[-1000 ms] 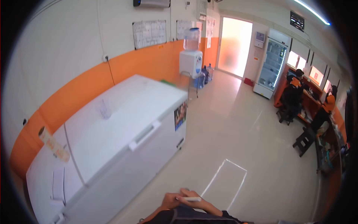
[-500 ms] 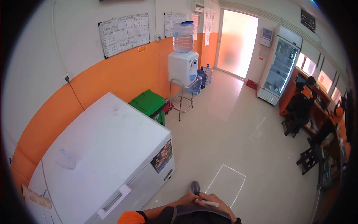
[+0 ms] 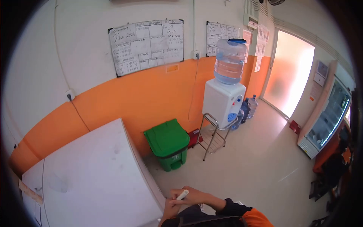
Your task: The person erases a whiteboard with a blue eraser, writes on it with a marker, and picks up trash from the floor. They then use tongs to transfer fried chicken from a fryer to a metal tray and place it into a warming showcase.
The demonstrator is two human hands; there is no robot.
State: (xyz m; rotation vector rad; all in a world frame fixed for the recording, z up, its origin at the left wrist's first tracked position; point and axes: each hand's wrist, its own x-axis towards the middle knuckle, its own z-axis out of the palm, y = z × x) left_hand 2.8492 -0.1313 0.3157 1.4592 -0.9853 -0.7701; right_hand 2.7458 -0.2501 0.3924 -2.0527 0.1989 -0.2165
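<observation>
Low in the head view, my two hands are together in front of my body. My right hand (image 3: 194, 196) is closed around a white marker pen (image 3: 183, 195), one end of which sticks up and to the right out of the grip. Touching it, my left hand (image 3: 171, 207) has its fingers bent in near the pen's lower end. What the left fingers hold, if anything, is hidden. Left of the hands is a white chest freezer (image 3: 94, 178) with its lid down.
A green pedal bin (image 3: 166, 138) stands beyond the freezer, beside a water dispenser (image 3: 223, 102) on a metal stand. Whiteboards with writing (image 3: 147, 45) hang on the wall. Further right are a glass-front fridge (image 3: 327, 113), a frosted door (image 3: 289, 72) and a dark-clothed person (image 3: 334, 166).
My view has turned left and come nearer the bin and whiteboards. My hands, still together with the marker pen, now appear further left and higher, beside the freezer's edge.
</observation>
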